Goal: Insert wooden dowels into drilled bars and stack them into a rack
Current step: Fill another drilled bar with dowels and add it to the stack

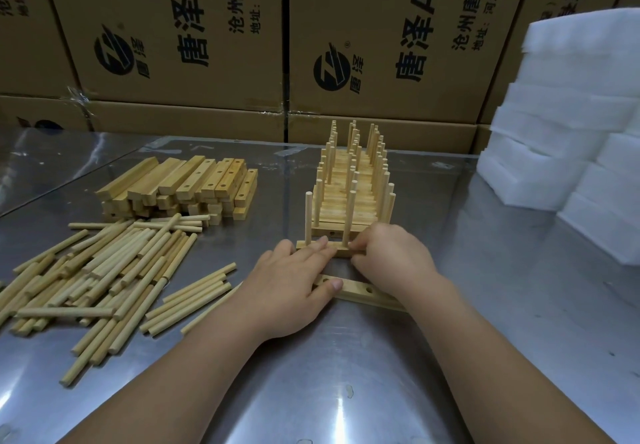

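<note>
A drilled wooden bar stands in front of the rack of stacked bars with upright dowels. Two dowels rise from this bar. My left hand lies over the bar's middle with straight fingers, its thumb resting on a second, empty drilled bar lying nearer me. My right hand grips the right end of the front bar with curled fingers; that end is hidden under it.
A heap of loose dowels lies at the left on the metal table. Behind it is a pile of drilled bars. White foam blocks are stacked at the right. Cardboard boxes wall off the back.
</note>
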